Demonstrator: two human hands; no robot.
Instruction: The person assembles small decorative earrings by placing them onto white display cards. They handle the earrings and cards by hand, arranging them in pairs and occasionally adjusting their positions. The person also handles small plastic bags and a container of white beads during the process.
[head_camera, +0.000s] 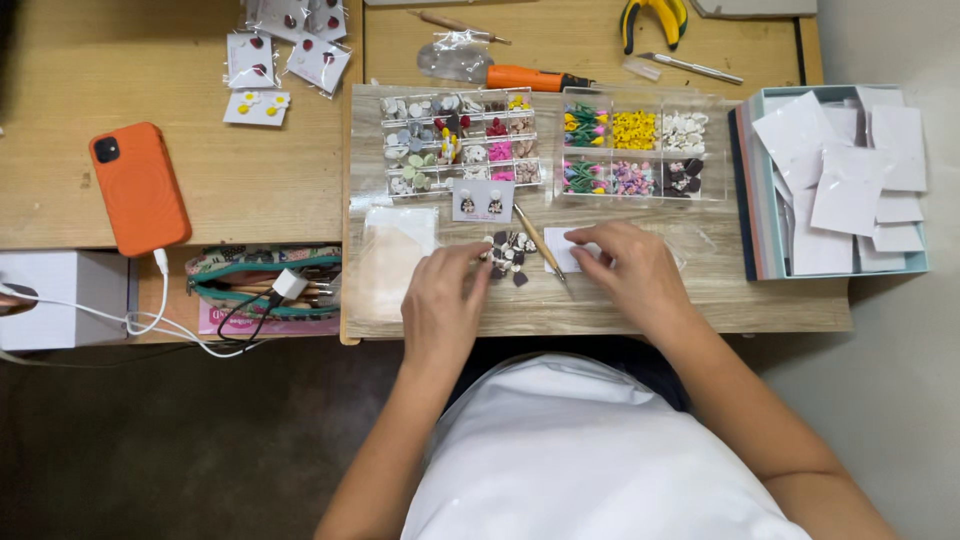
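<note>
Head view: left hand (440, 300) seemingly pinches a dark charm (508, 256); right hand (632, 270) hides its card (560, 247), grip unclear.

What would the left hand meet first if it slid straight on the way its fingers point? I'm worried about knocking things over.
Likely the small pile of dark beads just past the left hand; its fingertips look about to touch it, though height above the table is unclear.
</note>
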